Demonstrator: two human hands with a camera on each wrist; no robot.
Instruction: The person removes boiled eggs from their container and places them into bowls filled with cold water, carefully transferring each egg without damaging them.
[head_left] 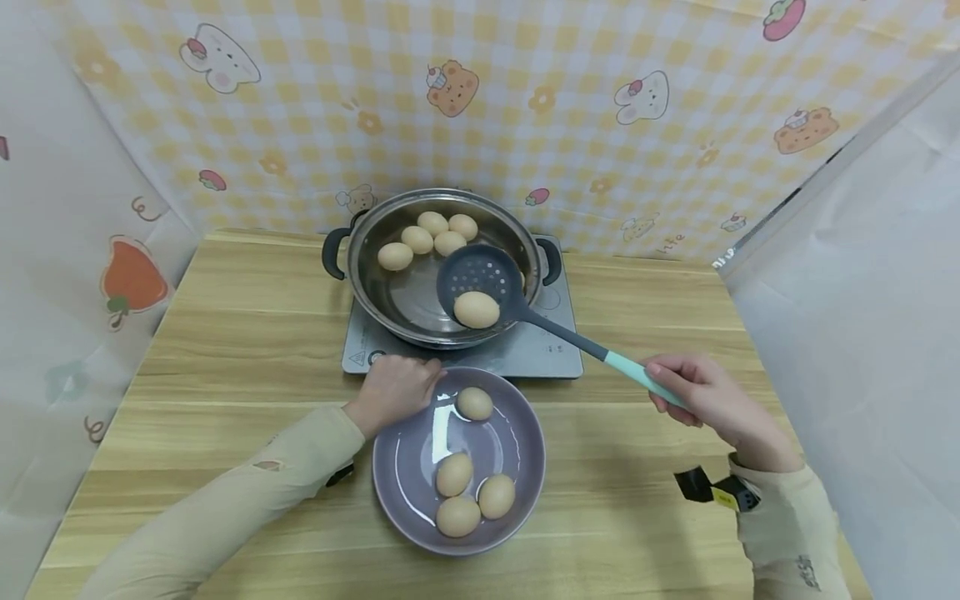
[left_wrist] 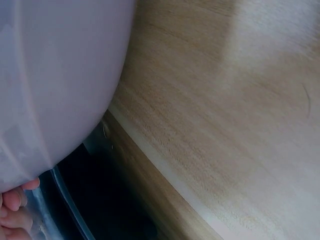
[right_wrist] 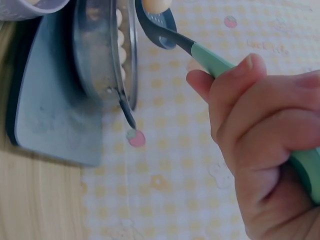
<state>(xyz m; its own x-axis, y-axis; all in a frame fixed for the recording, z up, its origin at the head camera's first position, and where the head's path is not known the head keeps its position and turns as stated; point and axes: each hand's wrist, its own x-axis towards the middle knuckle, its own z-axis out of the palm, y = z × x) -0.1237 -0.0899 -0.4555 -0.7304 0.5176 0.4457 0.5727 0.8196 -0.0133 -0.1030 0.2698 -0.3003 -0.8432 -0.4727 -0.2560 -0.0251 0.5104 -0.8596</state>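
Skimmer over the pot, one egg riding at six o'clock in its head, where the raised edge seems to stop it rolling out. My right hand is wrapped round the mint grip, well out toward four o'clock from the pot; gripping that far back keeps my fingers clear of the metal rim, and the perforations would let any liquid drain, though I can't tell whether the pot holds water. My left hand is well apart from the right, curled on the bowl's edge at eleven o'clock, its fingers against the outer wall, I think to steady it.

The bowl sits at six o'clock from the pot, close by, so the gap between them is small. Four eggs lie in it: one near twelve, three bunched between its middle and six. Five others show in the pot, gathered from nine to half past twelve. The pot rests on the flat cooker, its side handles at nine and three, both untouched.
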